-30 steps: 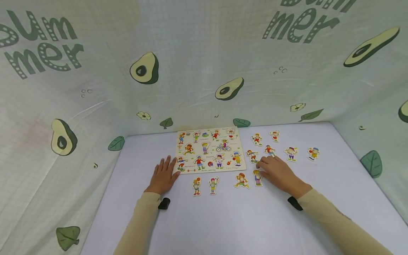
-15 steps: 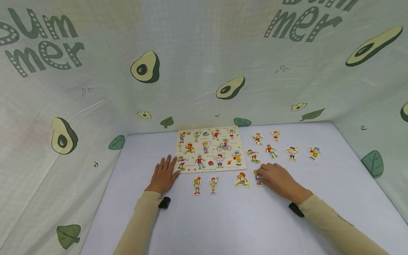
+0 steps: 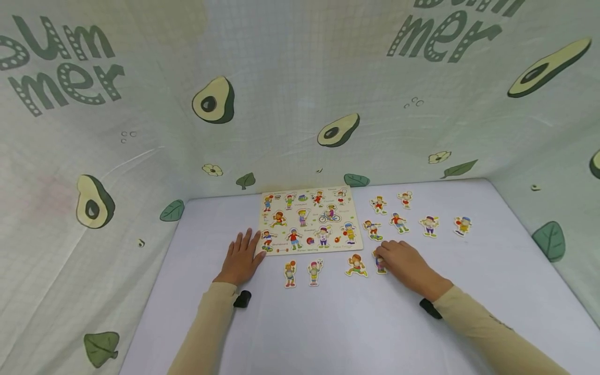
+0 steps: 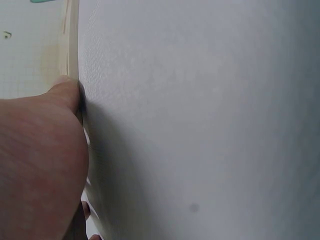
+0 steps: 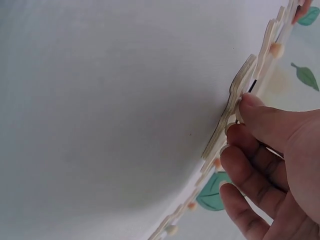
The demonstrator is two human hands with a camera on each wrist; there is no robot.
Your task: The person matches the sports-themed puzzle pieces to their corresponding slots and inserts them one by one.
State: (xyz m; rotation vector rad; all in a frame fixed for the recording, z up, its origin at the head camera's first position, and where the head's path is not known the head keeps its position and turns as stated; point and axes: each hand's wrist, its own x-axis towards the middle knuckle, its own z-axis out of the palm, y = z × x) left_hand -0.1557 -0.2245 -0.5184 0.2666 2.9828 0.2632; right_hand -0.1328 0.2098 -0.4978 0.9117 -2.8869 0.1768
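My right hand pinches the small knob of a wooden puzzle piece between thumb and forefinger; the other fingers are curled. The piece, a child figure in purple trousers, is partly hidden by the fingers. In the right wrist view, the piece's pale edge stands close over the white tabletop. My left hand lies flat with fingers spread at the lower left corner of the puzzle board, its thumb touching the board's edge. Figures of children at sports are pictured across the board.
A running-figure piece lies left of the right hand. Two pieces, a basketball figure and a volleyball figure, lie below the board. Several more, including a skateboarder and a baseball figure, are spread to its right. A printed cloth hangs behind.
My right hand has drawn back from the upper pieces, uncovering the roller-skating figure, and its fingers have come onto the knob of the purple-trousered piece. The left hand has stayed put.
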